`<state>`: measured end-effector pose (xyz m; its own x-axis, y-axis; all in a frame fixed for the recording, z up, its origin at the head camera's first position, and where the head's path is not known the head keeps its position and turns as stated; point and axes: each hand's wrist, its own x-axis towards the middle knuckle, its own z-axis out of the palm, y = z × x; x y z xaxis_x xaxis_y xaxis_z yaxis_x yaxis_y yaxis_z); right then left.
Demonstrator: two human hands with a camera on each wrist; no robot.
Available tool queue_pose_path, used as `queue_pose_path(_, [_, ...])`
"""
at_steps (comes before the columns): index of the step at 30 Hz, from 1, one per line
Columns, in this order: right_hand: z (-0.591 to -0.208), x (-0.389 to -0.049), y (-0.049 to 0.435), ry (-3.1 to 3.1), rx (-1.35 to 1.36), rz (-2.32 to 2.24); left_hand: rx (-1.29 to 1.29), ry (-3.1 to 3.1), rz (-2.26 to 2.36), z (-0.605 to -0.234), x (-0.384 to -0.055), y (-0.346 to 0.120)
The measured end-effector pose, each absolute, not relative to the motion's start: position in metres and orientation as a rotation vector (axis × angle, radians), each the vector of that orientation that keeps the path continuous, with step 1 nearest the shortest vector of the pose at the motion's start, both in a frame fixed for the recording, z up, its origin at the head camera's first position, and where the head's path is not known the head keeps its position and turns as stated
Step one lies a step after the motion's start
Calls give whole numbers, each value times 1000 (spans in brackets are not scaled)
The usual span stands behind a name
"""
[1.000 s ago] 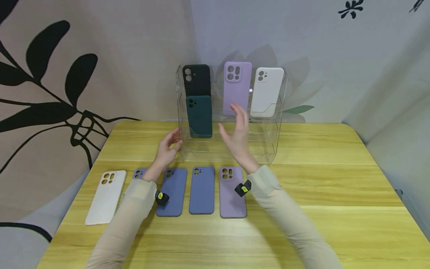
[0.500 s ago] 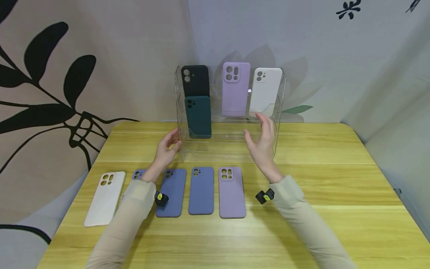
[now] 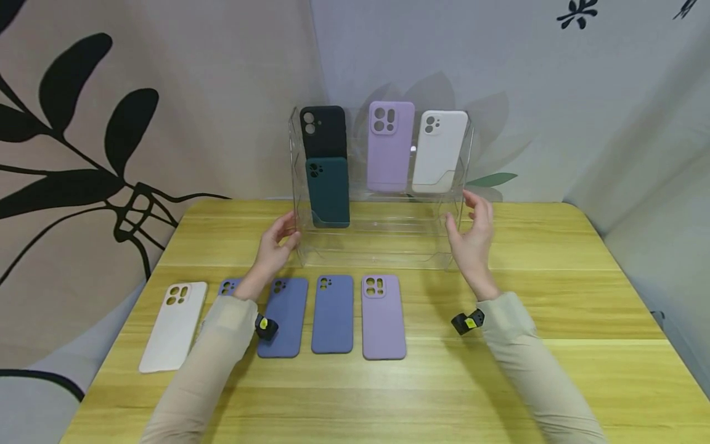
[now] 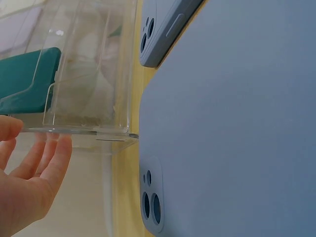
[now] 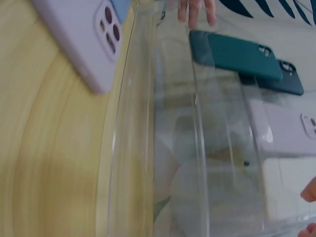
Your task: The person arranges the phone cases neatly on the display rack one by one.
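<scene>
My left hand touches the left side of a clear acrylic display stand with its fingertips; in the left wrist view the fingers meet the outer side of the panel. At the stand's right end is my right hand, holding nothing, thumb and forefinger spread apart beside the panel. Only its fingertips show at the edge of the right wrist view. Upright in the stand are a black phone case, a dark teal phone case in front of it, a purple phone case and a white phone case.
Before the stand, a row of phone cases lies on the wooden table: a white one, several blue ones and a lilac one. My left forearm covers part of the row. A patterned wall rises behind.
My right hand has moved rightward across the front of the stand to its right end, its fingers staying spread. The left hand stays at the left side; the phone cases stay put.
</scene>
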<state>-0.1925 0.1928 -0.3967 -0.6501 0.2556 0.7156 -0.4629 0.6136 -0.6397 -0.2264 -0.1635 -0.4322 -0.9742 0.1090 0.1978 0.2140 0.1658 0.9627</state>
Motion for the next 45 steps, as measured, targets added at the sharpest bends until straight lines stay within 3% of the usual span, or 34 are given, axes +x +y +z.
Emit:
queue_pose_path(16, [-404,-202,215,-2097,124,1107,-338,-2379,-1946,-404,-211,-158])
queue_pose_path(23, [-403,-205,215,-2134,115,1161,-342,-2343,-1945,-430,-226,-165])
queue_pose_path(35, [-401,-203,217,-2182,92,1204,-348,-2365,-1926,-430,-227,-165])
queue_pose_path(45, [-404,-204,218,-2198,77,1219,-578,-2396,-1678,-423,-210,-180])
